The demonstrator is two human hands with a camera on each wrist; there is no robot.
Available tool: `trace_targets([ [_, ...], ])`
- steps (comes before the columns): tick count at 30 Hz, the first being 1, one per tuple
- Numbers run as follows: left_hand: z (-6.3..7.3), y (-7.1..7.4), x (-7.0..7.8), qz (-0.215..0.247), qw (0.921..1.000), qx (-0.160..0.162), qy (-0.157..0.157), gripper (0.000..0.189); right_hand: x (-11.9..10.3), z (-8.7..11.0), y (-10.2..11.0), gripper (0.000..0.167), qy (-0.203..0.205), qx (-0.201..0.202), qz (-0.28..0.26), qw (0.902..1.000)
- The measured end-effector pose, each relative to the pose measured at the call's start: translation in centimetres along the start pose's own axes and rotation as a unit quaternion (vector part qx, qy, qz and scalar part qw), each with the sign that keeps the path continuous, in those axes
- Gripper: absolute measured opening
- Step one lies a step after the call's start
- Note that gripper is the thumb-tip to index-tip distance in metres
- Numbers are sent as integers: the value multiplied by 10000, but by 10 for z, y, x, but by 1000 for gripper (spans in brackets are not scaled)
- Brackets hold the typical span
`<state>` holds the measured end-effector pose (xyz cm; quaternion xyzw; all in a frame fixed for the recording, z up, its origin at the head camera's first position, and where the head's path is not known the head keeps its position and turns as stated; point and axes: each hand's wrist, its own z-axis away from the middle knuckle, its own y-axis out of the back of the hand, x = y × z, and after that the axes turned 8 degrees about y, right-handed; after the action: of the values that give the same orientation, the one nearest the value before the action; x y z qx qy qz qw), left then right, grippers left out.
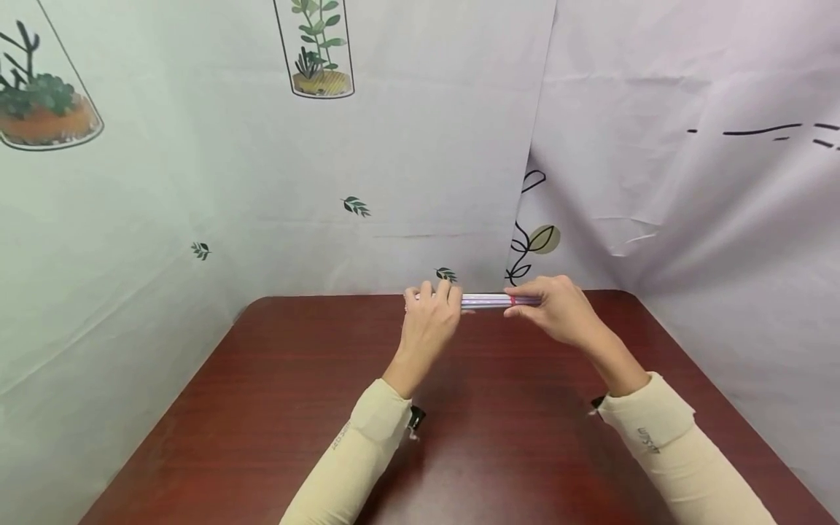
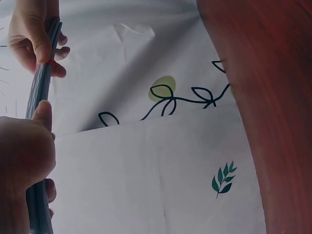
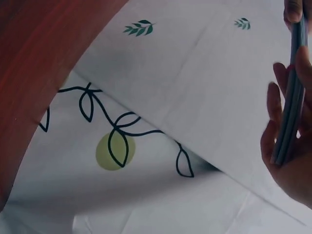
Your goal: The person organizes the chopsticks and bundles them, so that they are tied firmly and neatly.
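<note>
A bundle of slim grey-lilac sticks (image 1: 484, 300) is held level above the far part of the table. A red band (image 1: 512, 300) goes round it near its right end. My left hand (image 1: 429, 317) grips the bundle's left part, fingers curled over it. With thumb and fingers, my right hand (image 1: 561, 310) pinches the bundle at the red band. In the left wrist view the sticks (image 2: 41, 90) run from one hand to the other. The right wrist view shows the stick ends (image 3: 285, 141) over the right palm. What kind of sticks they are, I cannot tell.
The dark red wooden table (image 1: 295, 408) reaches back to a white wall cloth (image 1: 420, 160) printed with leaves and plants. Cloth also hangs along both sides. Cream sleeves (image 1: 354, 452) cover both forearms, with a small black device (image 1: 416, 417) at the left wrist.
</note>
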<state>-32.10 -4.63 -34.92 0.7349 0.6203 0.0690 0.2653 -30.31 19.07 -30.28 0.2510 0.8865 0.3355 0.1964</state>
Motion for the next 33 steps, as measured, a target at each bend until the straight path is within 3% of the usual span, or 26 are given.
trace_targets([
  [3, 2, 1, -3, -29, 10000, -14, -8, 31, 3, 2, 3, 27, -338, -286, -644, 9969],
  [6, 4, 1, -2, -17, 10000, -60, -20, 29, 6, 5, 2, 20, -354, -251, -1016, 9939],
  [12, 6, 2, 10, 54, 9998, -121, -150, 26, -4, 1, -16, 25, 403, -129, -359, 9985],
  [16, 3, 4, 15, 82, 9996, 25, -267, 21, -12, -6, -12, 33, 210, -432, -504, 9976],
  [22, 0, 3, 8, 100, 9999, 34, 15, 29, -4, -4, 8, 27, -221, -510, -641, 9964],
  [26, 2, 3, 8, 79, 9999, -58, -33, 41, -3, -4, 2, 21, 30, -567, -426, 9975],
  [30, 3, 3, 11, 43, 9999, -143, 49, 43, -5, -4, -7, 24, 309, -255, -24, 9992],
  [33, 5, 2, 12, 88, 9998, -151, 101, 42, -5, -2, -11, 28, 240, -98, 98, 9996],
])
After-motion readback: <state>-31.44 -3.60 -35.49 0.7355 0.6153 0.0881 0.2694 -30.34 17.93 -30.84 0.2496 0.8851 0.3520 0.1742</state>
